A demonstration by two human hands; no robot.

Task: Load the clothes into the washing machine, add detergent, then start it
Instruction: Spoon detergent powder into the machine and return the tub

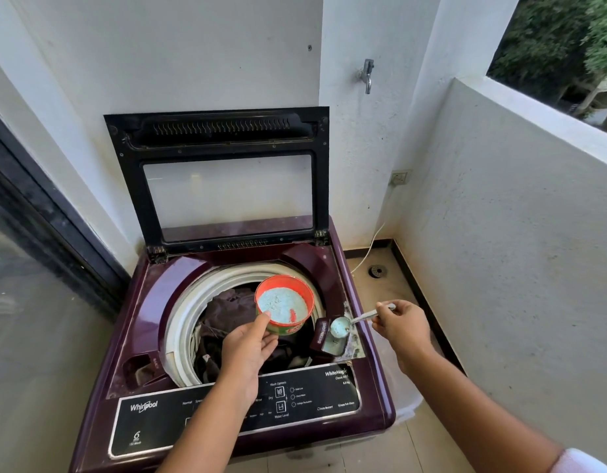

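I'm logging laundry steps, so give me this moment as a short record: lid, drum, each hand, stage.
lid: black-framed glass lid raised upright
drum: dark clothes inside the maroon top-loading washer
left hand: holds a round orange tub of pale blue powder above the drum
right hand: pinches a metal spoon loaded with powder over the open detergent compartment
stage: adding detergent

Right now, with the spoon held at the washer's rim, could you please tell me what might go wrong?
The heaped metal spoon in the right hand hangs over the small open detergent compartment; a tilt off-centre could scatter powder on the maroon washer top. The left hand holds the open round orange powder tub above the dark clothes; a slip might dump powder on them.
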